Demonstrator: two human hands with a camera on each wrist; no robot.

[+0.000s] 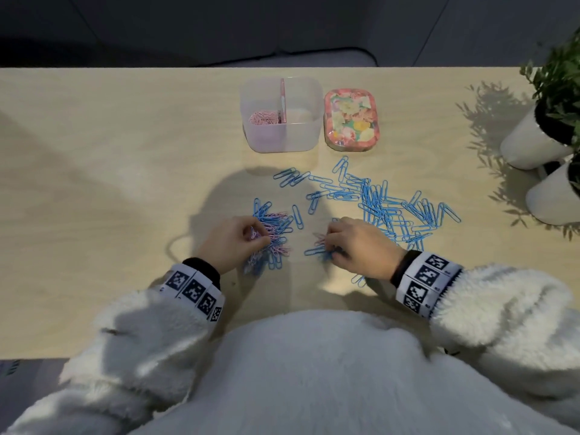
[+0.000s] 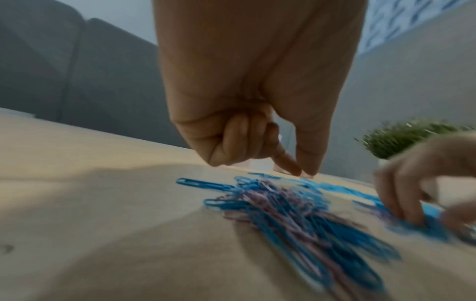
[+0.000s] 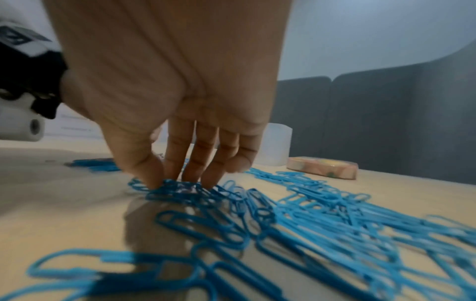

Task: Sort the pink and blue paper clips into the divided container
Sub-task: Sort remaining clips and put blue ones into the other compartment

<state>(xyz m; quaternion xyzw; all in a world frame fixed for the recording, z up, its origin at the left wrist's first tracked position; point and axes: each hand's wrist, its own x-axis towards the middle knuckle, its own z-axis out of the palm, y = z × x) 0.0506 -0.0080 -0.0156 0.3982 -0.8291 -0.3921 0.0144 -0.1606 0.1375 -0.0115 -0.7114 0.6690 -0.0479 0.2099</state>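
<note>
The clear divided container [image 1: 309, 133] stands at the back, with pink paper clips [image 1: 263, 117] in its left compartment. Loose blue paper clips [image 1: 381, 204] [image 3: 322, 205] lie spread at centre right. A mixed pink and blue pile [image 1: 276, 230] [image 2: 296, 207] lies under my left hand [image 1: 260, 238] [image 2: 301, 173]. Its thumb and index finger pinch at pink clips at the pile's top, and the other fingers are curled in. My right hand [image 1: 332, 246] [image 3: 180, 181] stands fingertips down. Its thumb and fingers close round a small cluster [image 1: 320, 249] of mostly blue clips.
A floral lid [image 1: 351, 120] [image 3: 322, 168] lies just right of the container. Two white pots [image 1: 533, 142] with green plants stand at the table's right edge. Bare wooden tabletop [image 1: 110, 183] stretches to the left. The table's near edge runs under my sleeves.
</note>
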